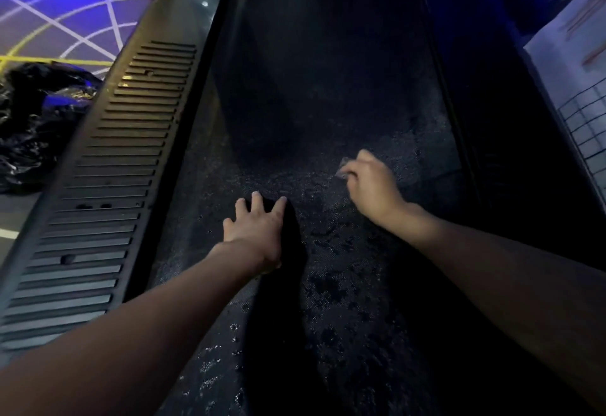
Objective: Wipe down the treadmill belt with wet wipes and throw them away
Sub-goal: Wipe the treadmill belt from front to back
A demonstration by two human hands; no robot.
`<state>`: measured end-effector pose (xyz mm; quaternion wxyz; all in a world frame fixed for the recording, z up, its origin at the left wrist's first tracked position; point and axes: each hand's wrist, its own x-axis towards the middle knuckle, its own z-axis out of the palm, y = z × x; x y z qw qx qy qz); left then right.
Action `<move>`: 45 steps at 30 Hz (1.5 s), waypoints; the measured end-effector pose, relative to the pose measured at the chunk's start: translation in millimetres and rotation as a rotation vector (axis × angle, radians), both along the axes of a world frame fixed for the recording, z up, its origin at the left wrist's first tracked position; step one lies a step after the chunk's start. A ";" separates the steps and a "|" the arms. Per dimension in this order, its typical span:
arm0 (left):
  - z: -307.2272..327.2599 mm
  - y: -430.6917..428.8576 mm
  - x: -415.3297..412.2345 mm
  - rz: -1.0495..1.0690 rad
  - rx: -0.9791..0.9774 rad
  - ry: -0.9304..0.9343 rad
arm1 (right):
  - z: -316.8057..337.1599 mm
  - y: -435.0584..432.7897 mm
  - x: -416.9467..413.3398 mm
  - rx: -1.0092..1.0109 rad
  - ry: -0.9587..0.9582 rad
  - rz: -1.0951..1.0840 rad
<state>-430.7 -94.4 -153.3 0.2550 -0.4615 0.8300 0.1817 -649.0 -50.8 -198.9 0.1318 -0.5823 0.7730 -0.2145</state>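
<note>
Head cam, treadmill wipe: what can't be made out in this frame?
Head view, wet wipe: only a pale corner shows; the right hand covers the rest, and both are motion-blurred.
Head view, far end of the treadmill belt: too dark to tell wet from dry.
Head view, black plastic bag: cut off by the left edge; its opening is not visible.
Head view, gridded sheet: cut off by the right edge; print too blurred to read.
</note>
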 end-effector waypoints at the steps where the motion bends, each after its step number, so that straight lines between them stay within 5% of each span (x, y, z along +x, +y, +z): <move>1: 0.6 -3.5 3.0 -0.024 -0.023 0.010 | 0.5 1.5 9.2 0.009 0.036 0.030; 6: -5.3 -6.8 12.6 0.034 -0.122 0.005 | 16.1 25.6 31.2 0.103 -0.006 0.570; 11: -7.2 -8.9 12.1 0.137 -0.069 -0.056 | 2.4 -8.2 13.9 -0.008 0.012 0.023; 16: -3.6 -13.2 22.5 0.108 -0.125 0.003 | 15.4 17.1 42.1 0.066 -0.038 0.556; 21: -5.2 -15.3 27.2 0.107 -0.148 0.029 | -5.0 -19.4 19.4 0.010 -0.008 0.055; 27: -4.3 -15.9 31.3 0.094 -0.144 0.038 | 17.3 -2.6 59.8 0.089 -0.008 0.604; 32: -7.7 -17.2 38.3 0.118 -0.097 0.083 | -0.2 -35.0 33.5 0.017 0.024 0.165; 37: -6.8 -29.5 53.5 0.060 -0.095 0.095 | 13.9 -11.9 69.3 0.057 -0.014 0.659; 42: -10.2 -23.2 61.2 0.136 -0.175 0.033 | -0.5 -46.7 54.2 -0.033 -0.010 0.265; 45: -10.8 -21.3 68.8 0.169 -0.176 0.084 | 4.1 -27.3 84.7 -0.037 -0.002 0.555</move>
